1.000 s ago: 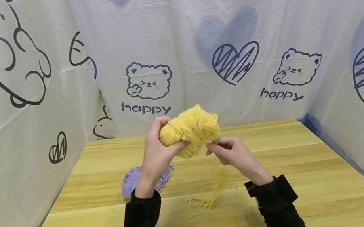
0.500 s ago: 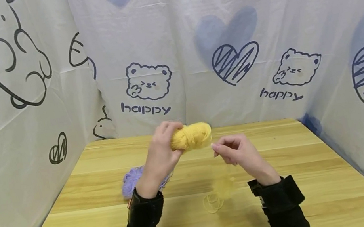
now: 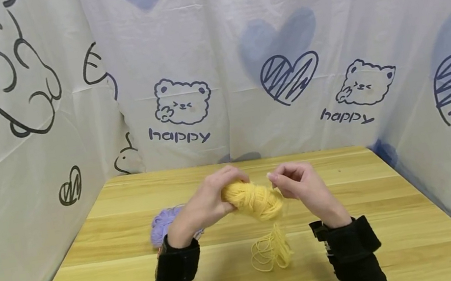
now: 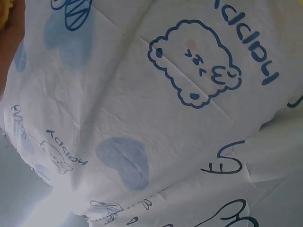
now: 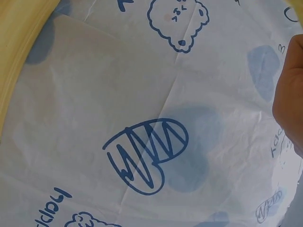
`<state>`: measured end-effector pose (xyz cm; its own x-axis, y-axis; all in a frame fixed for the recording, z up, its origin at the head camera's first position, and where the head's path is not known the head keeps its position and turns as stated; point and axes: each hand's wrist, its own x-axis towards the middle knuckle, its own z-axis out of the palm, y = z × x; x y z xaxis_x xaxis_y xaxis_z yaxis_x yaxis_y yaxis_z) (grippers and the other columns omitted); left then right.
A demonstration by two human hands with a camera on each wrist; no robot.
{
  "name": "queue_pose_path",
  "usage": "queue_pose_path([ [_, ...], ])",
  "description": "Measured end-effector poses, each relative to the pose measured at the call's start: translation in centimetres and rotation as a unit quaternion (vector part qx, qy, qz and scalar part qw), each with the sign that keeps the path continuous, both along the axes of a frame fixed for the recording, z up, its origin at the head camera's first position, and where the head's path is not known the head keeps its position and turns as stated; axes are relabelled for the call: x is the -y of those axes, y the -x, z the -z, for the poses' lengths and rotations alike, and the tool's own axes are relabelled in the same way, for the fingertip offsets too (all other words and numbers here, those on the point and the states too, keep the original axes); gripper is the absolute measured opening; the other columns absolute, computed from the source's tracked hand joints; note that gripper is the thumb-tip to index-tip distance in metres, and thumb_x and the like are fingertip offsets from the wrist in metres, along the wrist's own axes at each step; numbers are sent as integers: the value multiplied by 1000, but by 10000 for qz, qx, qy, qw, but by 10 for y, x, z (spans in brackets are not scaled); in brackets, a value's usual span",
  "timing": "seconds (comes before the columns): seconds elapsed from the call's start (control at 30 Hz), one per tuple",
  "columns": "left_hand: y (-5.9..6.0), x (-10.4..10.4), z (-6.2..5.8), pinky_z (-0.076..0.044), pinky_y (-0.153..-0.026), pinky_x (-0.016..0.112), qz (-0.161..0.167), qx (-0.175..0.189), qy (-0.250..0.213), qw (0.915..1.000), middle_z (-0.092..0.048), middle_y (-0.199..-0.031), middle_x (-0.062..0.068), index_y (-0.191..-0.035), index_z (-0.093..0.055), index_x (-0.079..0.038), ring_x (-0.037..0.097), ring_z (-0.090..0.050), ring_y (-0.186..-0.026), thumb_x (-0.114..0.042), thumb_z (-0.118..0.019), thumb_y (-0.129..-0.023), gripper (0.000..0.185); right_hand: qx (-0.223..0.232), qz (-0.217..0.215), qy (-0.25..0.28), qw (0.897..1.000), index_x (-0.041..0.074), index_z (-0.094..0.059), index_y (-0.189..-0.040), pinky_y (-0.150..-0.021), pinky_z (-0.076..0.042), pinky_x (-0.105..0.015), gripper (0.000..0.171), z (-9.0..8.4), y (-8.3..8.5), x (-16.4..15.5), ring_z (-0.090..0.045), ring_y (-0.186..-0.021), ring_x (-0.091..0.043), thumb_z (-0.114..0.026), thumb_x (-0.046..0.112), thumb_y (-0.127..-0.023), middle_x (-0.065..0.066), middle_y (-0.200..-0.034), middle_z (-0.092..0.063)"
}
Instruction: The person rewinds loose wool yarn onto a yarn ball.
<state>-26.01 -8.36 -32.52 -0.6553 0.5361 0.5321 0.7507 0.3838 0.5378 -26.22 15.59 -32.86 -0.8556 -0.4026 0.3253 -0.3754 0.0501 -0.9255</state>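
Yellow skein (image 3: 255,198): soft, light, likely to unravel. Left hand (image 3: 206,203) clamps 1 end; right hand (image 3: 302,185) pinches strand. Best held mid-bundle.

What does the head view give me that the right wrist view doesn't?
Only the head view shows the left hand gripping the yellow yarn, the right hand pinching at its end, loose loops on the table and purple yarn. Only the right wrist view shows that hand's edge close up. Both show the printed cloth and table.
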Motion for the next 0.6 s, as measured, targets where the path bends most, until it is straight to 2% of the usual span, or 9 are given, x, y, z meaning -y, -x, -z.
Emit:
queue_pose_path([
  [0.1,-2,2,-2,-52,-93,29,478,264,-296,9981,-64,-111,3,-109,-62,-11,16,-58,-103,14,-70,-65,51,130,24,7,9999,7,-65,-86,-49,-40,-18,15,1,1,2,-45,-55,-4,-61,19,-94,6,-66,-53],
  [0.2,-4,4,-3,-52,-91,30,721,428,-537,9950,-63,-111,2,-110,-62,-12,15,-57,-102,12,-70,-66,51,170,-82,88,9998,7,-66,-87,-49,-45,-17,13,2,2,5,-51,-56,-2,-61,17,-94,6,-68,-58],
  [0.3,-5,5,-4,-51,-88,30,846,556,-709,9923,-63,-111,2,-110,-62,-13,15,-56,-100,11,-70,-66,51,179,-147,165,9996,9,-66,-86,-49,-48,-18,11,3,3,7,-54,-57,-3,-61,16,-94,6,-70,-60],
  [0.43,-7,6,-5,-51,-87,31,958,757,-937,9881,-62,-112,4,-110,-61,-13,17,-55,-100,11,-70,-66,51,167,-21,110,9998,14,-66,-83,-50,-47,-19,12,5,3,8,-53,-60,-4,-61,17,-94,6,-71,-60],
  [0.6,-9,8,-8,-52,-88,34,1104,1126,-1381,9778,-62,-113,9,-112,-59,-10,20,-56,-100,11,-71,-67,51,118,64,137,9998,14,-64,-79,-57,-49,-20,14,8,6,11,-54,-65,-6,-62,18,-93,5,-74,-61],
])
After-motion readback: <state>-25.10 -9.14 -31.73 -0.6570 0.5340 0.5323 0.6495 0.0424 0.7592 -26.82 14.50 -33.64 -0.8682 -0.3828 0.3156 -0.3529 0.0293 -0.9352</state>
